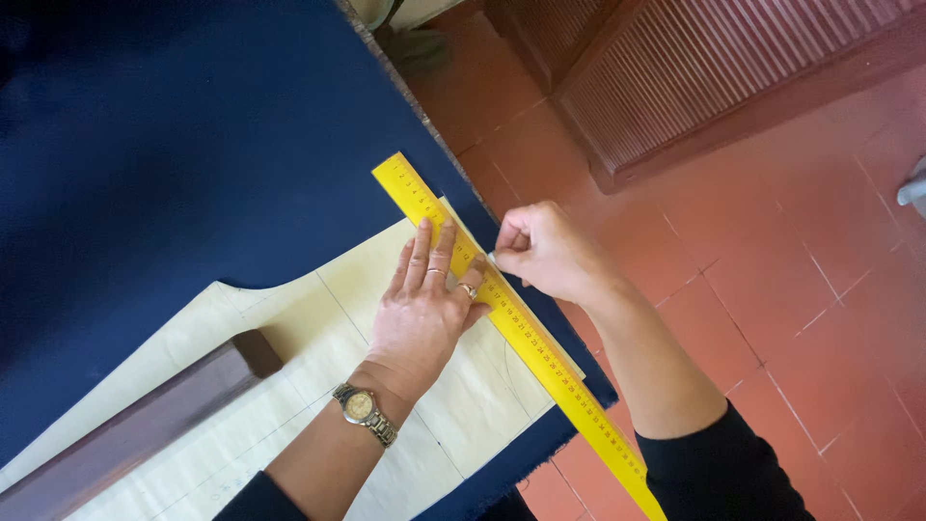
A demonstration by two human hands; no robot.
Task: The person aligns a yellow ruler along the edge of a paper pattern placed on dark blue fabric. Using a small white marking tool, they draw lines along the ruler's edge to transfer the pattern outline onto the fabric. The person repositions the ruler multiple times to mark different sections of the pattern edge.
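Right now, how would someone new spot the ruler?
Start at the dark blue fabric on the table, then its right edge, where the cream paper pattern lies. The ruler runs diagonally there, under the left hand: the only bright yellow, straight strip.

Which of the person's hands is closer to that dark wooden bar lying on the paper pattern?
Left. The left hand presses on the paper pattern, closer to the wooden bar; the right hand is beyond the yellow ruler, over the fabric's edge.
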